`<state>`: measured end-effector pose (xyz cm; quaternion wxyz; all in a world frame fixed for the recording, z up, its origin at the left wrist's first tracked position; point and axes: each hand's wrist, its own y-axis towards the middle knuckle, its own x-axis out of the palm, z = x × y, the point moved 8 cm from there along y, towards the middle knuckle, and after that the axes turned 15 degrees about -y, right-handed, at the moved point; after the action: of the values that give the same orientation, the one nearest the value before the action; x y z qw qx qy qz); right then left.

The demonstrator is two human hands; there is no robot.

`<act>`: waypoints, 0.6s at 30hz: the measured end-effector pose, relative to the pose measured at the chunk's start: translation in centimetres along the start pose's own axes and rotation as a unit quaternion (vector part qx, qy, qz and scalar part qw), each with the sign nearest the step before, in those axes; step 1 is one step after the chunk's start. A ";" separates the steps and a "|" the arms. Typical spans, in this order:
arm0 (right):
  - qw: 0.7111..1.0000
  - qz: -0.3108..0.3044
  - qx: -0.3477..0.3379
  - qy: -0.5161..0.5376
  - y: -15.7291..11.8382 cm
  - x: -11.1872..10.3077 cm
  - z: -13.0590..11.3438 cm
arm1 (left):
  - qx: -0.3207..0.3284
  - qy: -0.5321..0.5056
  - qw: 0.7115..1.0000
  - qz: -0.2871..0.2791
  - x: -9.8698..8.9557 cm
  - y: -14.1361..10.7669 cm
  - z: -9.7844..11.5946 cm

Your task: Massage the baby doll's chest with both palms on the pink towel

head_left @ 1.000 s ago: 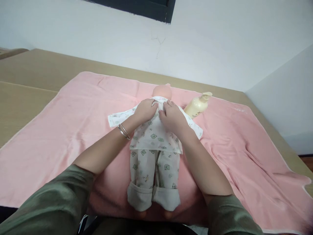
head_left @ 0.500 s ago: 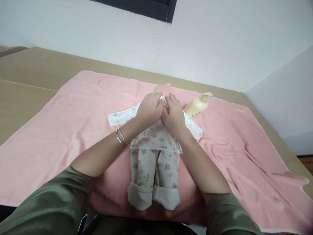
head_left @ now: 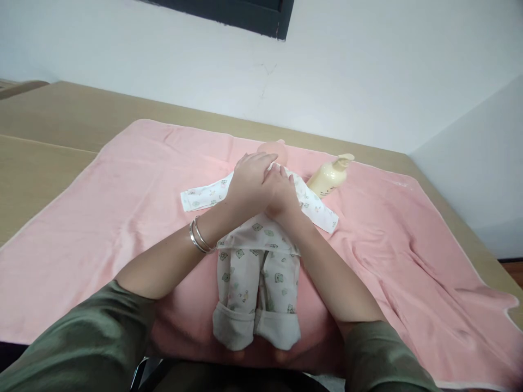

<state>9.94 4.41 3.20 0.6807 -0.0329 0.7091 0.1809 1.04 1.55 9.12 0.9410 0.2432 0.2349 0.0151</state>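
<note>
A baby doll point(head_left: 273, 150) lies on its back on a pink blanket point(head_left: 134, 163), its head away from me. It wears a white printed top point(head_left: 261, 234) and matching pants point(head_left: 280, 277) with turned-up cuffs. Above its chest my left hand point(head_left: 252, 179), fingers stretched out, rests over my right hand point(head_left: 284, 190), palm against palm as far as I can see. The right hand's fingertips show past the left palm, also straight. No object shows between the hands. The doll's face is mostly hidden behind them.
A pale yellow pump bottle point(head_left: 329, 177) lies tilted on the blanket, right of the doll's head and by its sleeve. The wooden table point(head_left: 81, 109) borders the blanket. A white wall point(head_left: 347, 71) with a dark frame point(head_left: 261, 16) stands behind.
My hands were side by side over the doll's upper chest. Now the left has slid across to the right, overlapping the right hand. The doll and bottle have not moved.
</note>
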 end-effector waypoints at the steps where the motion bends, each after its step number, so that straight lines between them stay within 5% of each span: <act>1: 1.000 -0.008 -0.006 -0.006 0.1 0.3 -0.1 | 0.002 0.000 1.000 0.001 0.0 -0.1 0.1; 12: 0.997 0.030 -0.068 0.000 -1.0 -0.8 -1.6 | -0.042 -0.091 0.992 0.071 -2.5 0.8 -0.7; 18: 0.986 0.161 0.046 0.013 -1.4 -7.6 5.7 | -0.106 -0.204 0.973 0.017 1.5 3.4 -2.9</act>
<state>16.32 3.31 10.32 0.6341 0.1105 0.7217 0.2546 1.40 6.07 7.85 0.9891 0.1441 0.0305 0.0058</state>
